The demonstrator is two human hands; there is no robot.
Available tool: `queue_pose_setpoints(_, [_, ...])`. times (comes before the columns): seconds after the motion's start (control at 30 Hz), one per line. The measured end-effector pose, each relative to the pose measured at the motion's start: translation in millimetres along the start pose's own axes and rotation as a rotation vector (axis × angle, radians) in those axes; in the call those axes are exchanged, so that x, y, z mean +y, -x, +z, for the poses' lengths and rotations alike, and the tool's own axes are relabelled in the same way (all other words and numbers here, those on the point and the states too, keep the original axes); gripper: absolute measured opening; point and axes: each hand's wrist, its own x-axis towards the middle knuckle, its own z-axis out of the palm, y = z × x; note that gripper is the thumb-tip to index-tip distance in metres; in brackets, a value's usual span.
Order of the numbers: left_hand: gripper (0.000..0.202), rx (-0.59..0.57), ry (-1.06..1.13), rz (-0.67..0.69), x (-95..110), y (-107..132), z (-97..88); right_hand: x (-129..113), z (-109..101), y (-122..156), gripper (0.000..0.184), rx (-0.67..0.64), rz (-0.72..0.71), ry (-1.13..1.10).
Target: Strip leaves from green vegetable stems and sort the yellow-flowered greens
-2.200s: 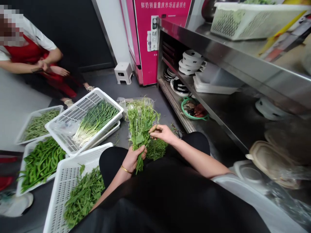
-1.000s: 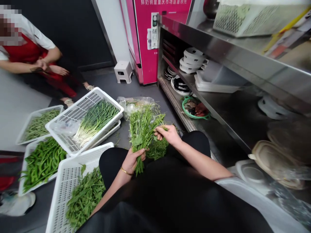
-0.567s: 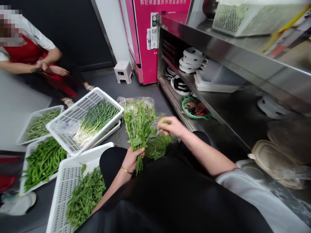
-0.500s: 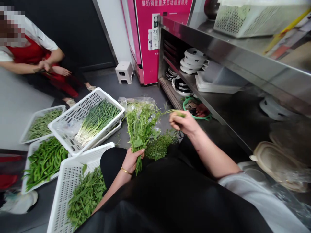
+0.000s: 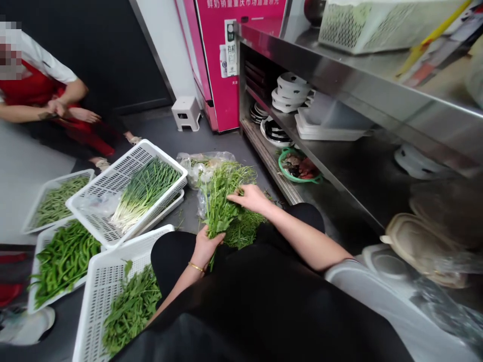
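My left hand (image 5: pixel 207 245), with a bracelet at the wrist, is closed round the lower stems of a bunch of leafy greens (image 5: pixel 216 201). The leafy tops fan out away from me. At the bunch's right side, my right hand (image 5: pixel 252 198) has its fingers pinched on some of the greens; the exact sprig is hidden. Beneath the bunch lies a heap of thin green stems (image 5: pixel 245 232). Beyond it a clear plastic bag (image 5: pixel 196 168) rests on the floor. By my left knee, a white basket (image 5: pixel 98 274) holds more leafy greens (image 5: pixel 132 306).
White baskets to the left hold scallions (image 5: pixel 149 188), green peppers (image 5: pixel 70 256) and green beans (image 5: pixel 62 198). A co-worker in a red apron (image 5: pixel 28 90) sits beyond them. Steel shelving (image 5: pixel 339 75) with stacked dishes runs along the right, a green colander (image 5: pixel 290 176) below. A stool (image 5: pixel 186 113) stands ahead.
My right hand has come left from beside the shelf to the bunch; the thin stem it held is no longer visible there. My left hand still grips the bunch. The view has shifted slightly.
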Motion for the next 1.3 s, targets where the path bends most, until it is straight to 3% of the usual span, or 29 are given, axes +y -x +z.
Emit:
queue_pose_setpoints(0.07, [0.032, -0.027, 0.058, -0.011, 0.7, 2.9, -0.8, 5.4, 10.9, -6.4, 0.027, -0.009, -0.02, 0.026])
queue_pose_setpoints(0.23, [0.03, -0.206, 0.388, -0.112, -1.2, 5.1, -8.1, 15.3, 7.6, 11.9, 0.031, -0.166, 0.05, -0.569])
queue_pose_setpoints(0.3, [0.033, -0.225, 0.436, -0.124, -2.9, 3.2, -10.0, 15.2, 4.6, 24.2, 0.033, -0.197, 0.053, -0.634])
queue_pose_setpoints(0.4, [0.041, -0.197, 0.454, -0.13, -4.5, -0.7, -9.6, 10.6, 5.8, 34.9, 0.03, -0.196, -0.049, -0.491])
queue_pose_setpoints(0.5, [0.049, -0.153, 0.441, -0.111, -3.8, -3.6, -5.6, 3.1, 13.7, 33.1, 0.029, -0.046, -0.2, -0.26])
queue_pose_setpoints(0.6, [0.05, -0.114, 0.406, -0.083, -2.7, -4.8, -1.1, -1.9, 24.7, 24.2, 0.034, 0.054, -0.223, -0.082])
queue_pose_setpoints(0.73, [0.045, -0.079, 0.417, -0.085, -4.8, -6.0, 0.7, 2.0, 42.1, 19.8, 0.012, 0.113, -0.294, -0.01])
queue_pose_setpoints(0.83, [0.038, -0.045, 0.474, -0.129, -6.1, -7.9, -0.5, 7.9, 56.7, 35.3, 0.016, -0.015, -0.512, 0.026])
queue_pose_setpoints(0.93, [0.034, 0.012, 0.537, -0.178, -3.7, -9.9, -2.0, 7.7, 58.6, 60.4, 0.016, -0.334, -0.687, -0.085])
queue_pose_setpoints(0.97, [0.034, 0.022, 0.548, -0.183, -2.4, -10.3, -2.7, 6.1, 52.8, 66.8, 0.014, -0.426, -0.674, -0.178])
queue_pose_setpoints(1.03, [0.035, 0.011, 0.545, -0.17, -0.3, -10.2, -4.9, 2.2, 30.5, 71.6, 0.016, -0.508, -0.518, -0.422])
queue_pose_setpoints(1.13, [0.033, -0.085, 0.505, -0.153, 0.8, -7.6, -8.5, -1.7, -14.8, 58.6, 0.023, -0.293, -0.211, -0.778])
queue_pose_setpoints(1.2, [0.026, -0.175, 0.477, -0.167, 0.9, -4.8, -9.0, -1.8, -36.5, 44.8, 0.024, -0.132, -0.111, -0.878])
queue_pose_setpoints(1.23, [0.024, -0.214, 0.469, -0.172, 1.1, -3.2, -8.2, -1.1, -41.6, 39.0, 0.025, -0.115, -0.076, -0.884])
queue_pose_setpoints(1.3, [0.025, -0.279, 0.467, -0.172, 2.3, 0.1, -5.0, 1.3, -40.0, 31.8, 0.028, -0.201, -0.009, -0.859])
